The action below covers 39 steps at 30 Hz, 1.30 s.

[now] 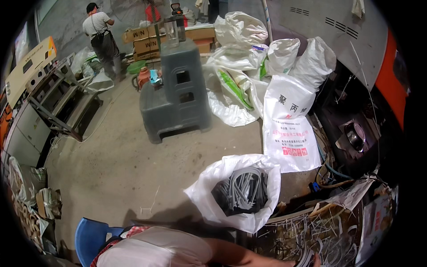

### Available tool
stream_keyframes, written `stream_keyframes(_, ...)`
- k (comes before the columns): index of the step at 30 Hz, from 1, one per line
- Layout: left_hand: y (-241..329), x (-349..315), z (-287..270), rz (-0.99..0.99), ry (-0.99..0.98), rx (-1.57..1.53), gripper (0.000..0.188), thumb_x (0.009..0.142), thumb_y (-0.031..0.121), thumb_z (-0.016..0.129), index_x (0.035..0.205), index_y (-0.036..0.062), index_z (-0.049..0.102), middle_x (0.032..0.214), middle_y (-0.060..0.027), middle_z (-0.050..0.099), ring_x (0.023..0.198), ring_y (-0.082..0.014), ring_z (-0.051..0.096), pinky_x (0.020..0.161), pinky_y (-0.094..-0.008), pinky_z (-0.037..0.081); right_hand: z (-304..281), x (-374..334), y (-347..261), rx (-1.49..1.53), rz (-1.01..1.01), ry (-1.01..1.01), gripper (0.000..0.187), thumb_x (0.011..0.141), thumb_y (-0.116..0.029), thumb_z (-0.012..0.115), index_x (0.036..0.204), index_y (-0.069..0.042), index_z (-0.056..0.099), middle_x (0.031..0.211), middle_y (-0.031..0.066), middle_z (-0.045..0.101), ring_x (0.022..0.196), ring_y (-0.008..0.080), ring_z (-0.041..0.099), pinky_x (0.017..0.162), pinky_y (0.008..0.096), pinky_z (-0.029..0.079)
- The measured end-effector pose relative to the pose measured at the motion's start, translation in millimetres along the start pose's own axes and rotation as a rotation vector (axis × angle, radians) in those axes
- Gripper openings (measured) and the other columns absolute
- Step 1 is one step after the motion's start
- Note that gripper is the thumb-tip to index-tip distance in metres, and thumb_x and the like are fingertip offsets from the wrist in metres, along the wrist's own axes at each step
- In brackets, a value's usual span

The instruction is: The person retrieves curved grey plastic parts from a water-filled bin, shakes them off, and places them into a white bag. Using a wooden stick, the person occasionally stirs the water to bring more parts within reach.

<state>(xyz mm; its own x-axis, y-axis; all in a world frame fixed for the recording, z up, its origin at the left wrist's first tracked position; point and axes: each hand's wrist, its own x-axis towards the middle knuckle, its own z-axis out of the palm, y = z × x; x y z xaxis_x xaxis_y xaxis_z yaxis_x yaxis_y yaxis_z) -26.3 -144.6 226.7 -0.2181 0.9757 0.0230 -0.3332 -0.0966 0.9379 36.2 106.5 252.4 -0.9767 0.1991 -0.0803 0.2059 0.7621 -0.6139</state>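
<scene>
My left arm (235, 254) reaches from the lower edge toward the lower right. At its end my left hand (289, 263), partly cut off by the frame edge, appears closed around a small bunch of grey plastic strips (305, 257). A fingertip shows just beyond the strips; whose hand it belongs to is unclear. My right hand cannot be made out. Beneath the strips lies a shallow brown bin (284, 219) with many thin pale plastic pieces scattered in it. Beside it stands an open white woven sack (202, 191), holding bent grey strips (242, 189).
A grey step stool (178, 107) carries an orange jug (143, 78) and a clear container (171, 31). White sacks (242, 31) pile up behind. Machinery (356, 58) stands at right, metal steps (66, 100) at left. A person (98, 35) stands far back. A blue chair (86, 240) is beside me.
</scene>
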Motion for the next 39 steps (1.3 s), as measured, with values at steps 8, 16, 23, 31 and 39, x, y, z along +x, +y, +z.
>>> stream_keyframes(8,-4.8,-4.5,0.1,-0.011,0.017,0.035,0.036,0.091,0.037,0.041,0.099,0.0031,0.053,0.094,-0.0129,0.055,0.092,-0.0248,0.053,0.080,-0.0380,0.040,-11.0,1.5,-8.2,-0.291,-0.033,-0.044,0.036,0.089,-0.009,0.037,0.123,-0.007,0.049,0.123,0.0205,0.046,0.115,0.0293,0.043,0.099,0.0351,0.032)
stream_keyframes(16,-4.8,-11.1,-3.2,0.002,0.016,0.064,0.035,0.091,0.036,0.042,0.095,0.0033,0.054,0.088,-0.0127,0.055,0.087,-0.0248,0.054,0.076,-0.0384,0.041,-12.7,-2.2,-35.9,0.232,0.117,0.038,0.036,0.087,-0.012,0.043,0.123,-0.007,0.049,0.121,0.0194,0.048,0.114,0.0342,0.041,0.095,0.0405,0.035)
stream_keyframes(23,-4.2,-13.2,-2.4,-0.011,0.029,0.090,0.035,0.090,0.036,0.042,0.092,0.0035,0.054,0.084,-0.0125,0.056,0.083,-0.0248,0.056,0.073,-0.0388,0.042,-19.0,5.3,-59.6,-0.393,-0.208,-0.047,0.042,0.083,-0.008,0.041,0.125,-0.009,0.049,0.116,0.0191,0.052,0.106,0.0338,0.048,0.092,0.0398,0.036)
stream_keyframes(31,-7.2,1.2,-5.0,-0.005,0.004,0.119,0.034,0.090,0.036,0.042,0.088,0.0037,0.055,0.078,-0.0123,0.056,0.079,-0.0248,0.057,0.070,-0.0392,0.043,-9.4,0.1,40.5,0.009,-0.159,-0.192,0.039,0.084,-0.013,0.041,0.120,-0.009,0.053,0.116,0.0194,0.054,0.110,0.0298,0.050,0.094,0.0359,0.036)
stream_keyframes(39,-15.8,4.2,-2.0,0.010,0.020,0.136,0.034,0.090,0.035,0.042,0.084,0.0038,0.055,0.073,-0.0121,0.057,0.074,-0.0248,0.058,0.066,-0.0397,0.044,9.9,0.5,24.8,0.142,-0.012,-0.198,0.030,0.086,-0.014,0.044,0.112,-0.005,0.056,0.103,0.0108,0.056,0.097,0.0220,0.051,0.085,0.0315,0.039)
